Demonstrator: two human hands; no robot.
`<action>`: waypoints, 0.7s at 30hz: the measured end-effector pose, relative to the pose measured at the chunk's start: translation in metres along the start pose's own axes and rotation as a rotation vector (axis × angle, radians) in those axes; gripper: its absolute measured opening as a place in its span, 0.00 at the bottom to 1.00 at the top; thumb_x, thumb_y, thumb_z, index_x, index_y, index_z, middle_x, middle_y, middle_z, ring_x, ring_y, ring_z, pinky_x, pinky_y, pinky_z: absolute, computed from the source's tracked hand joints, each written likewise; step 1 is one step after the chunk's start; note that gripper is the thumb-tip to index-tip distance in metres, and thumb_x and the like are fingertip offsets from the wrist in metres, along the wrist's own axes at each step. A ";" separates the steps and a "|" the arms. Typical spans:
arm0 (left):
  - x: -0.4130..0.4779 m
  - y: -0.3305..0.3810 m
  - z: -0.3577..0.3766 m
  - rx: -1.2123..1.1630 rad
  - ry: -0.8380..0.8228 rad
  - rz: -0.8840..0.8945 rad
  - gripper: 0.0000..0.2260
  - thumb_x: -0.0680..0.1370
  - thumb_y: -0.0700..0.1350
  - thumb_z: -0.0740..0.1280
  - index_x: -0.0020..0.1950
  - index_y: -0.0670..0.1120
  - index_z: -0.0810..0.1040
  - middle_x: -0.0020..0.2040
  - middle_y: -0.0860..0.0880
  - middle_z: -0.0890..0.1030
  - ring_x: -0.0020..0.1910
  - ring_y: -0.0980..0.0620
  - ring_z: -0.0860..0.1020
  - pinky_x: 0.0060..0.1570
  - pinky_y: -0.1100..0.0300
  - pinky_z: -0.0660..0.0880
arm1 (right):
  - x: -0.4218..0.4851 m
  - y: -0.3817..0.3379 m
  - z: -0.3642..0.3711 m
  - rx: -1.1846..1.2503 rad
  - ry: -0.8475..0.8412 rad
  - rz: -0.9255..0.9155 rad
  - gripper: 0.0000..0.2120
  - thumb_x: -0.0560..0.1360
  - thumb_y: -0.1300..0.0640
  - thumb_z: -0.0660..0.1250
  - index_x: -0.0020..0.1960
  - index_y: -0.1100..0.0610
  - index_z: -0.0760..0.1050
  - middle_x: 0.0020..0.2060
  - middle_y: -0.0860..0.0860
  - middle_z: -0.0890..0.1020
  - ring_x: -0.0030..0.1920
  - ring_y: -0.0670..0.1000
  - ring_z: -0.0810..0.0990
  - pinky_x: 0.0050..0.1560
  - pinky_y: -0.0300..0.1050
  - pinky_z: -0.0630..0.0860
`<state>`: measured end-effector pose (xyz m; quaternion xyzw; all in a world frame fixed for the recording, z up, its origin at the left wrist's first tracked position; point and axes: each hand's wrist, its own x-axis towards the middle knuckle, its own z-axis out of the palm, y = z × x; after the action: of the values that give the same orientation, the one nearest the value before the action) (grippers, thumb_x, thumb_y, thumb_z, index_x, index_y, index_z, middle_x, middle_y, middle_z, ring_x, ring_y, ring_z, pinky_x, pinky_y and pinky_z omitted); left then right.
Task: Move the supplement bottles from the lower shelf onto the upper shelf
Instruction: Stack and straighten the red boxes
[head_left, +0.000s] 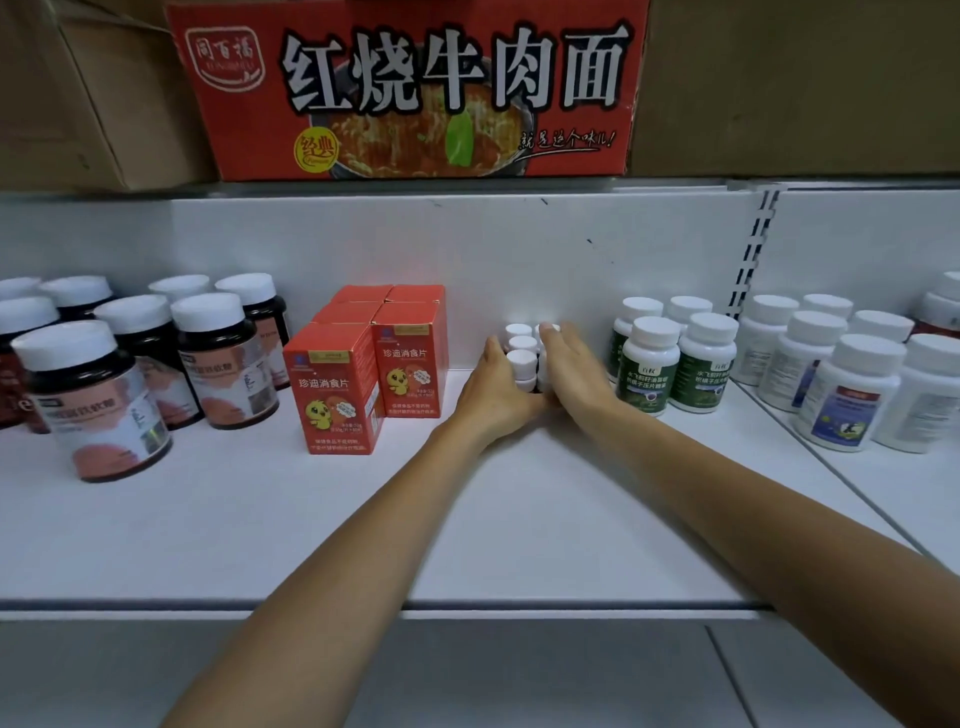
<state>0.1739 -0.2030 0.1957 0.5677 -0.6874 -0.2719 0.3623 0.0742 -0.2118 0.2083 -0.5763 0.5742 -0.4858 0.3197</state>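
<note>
A cluster of small white-capped supplement bottles (522, 358) stands upright at the centre of the frame, far back on a white shelf (260, 519) and close against the back panel (467, 249). The left hand (493, 384) presses on the cluster's left flank, fingers extended alongside the caps; the right hand (571, 369) presses on the right flank, palm turned inward, fingers flat and reaching to the rearmost cap. Both hands are flattened and closed in on the group, the heels of the palms nearly meeting in front of it, so the bottles are squeezed between them rather than gripped singly. Whether the bottles rest on the shelf or are slightly lifted cannot be told.

To the left of the cluster stand red cartons (363, 374); further left, dark jars (156, 364) with white lids. To the right, just beside the right hand, stand green-labelled bottles (675, 364), then white bottles (841, 384) near the right edge. A red noodle carton (405, 88) fills the level above, at the top of the frame.

Judgement: the step in hand is handling the group as one block. Even inward pressure applied low on the bottle bodies should keep the middle bottles from slipping or toppling, and the right wrist should stay clear of the green-labelled bottles.
</note>
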 end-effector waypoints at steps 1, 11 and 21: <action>0.001 -0.001 0.000 -0.009 -0.008 -0.004 0.33 0.68 0.48 0.74 0.66 0.45 0.61 0.60 0.49 0.75 0.58 0.47 0.75 0.55 0.54 0.72 | 0.001 0.001 0.001 -0.015 0.003 -0.004 0.16 0.82 0.52 0.51 0.61 0.60 0.70 0.52 0.51 0.73 0.50 0.50 0.70 0.32 0.24 0.63; -0.002 -0.003 0.004 -0.028 0.026 0.029 0.31 0.68 0.49 0.73 0.67 0.51 0.64 0.58 0.52 0.77 0.56 0.49 0.76 0.53 0.55 0.73 | -0.001 0.002 -0.004 -0.071 -0.017 -0.043 0.14 0.81 0.52 0.53 0.59 0.57 0.72 0.50 0.48 0.75 0.50 0.49 0.72 0.35 0.22 0.64; -0.003 -0.006 0.002 0.010 0.049 0.046 0.33 0.66 0.53 0.76 0.67 0.52 0.65 0.58 0.53 0.78 0.55 0.51 0.76 0.47 0.61 0.70 | -0.004 0.005 -0.017 -0.165 -0.068 -0.124 0.15 0.76 0.48 0.64 0.59 0.54 0.73 0.49 0.47 0.78 0.49 0.48 0.75 0.39 0.32 0.69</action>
<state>0.1759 -0.2015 0.1895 0.5600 -0.6926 -0.2461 0.3824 0.0573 -0.2051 0.2085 -0.6513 0.5642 -0.4359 0.2598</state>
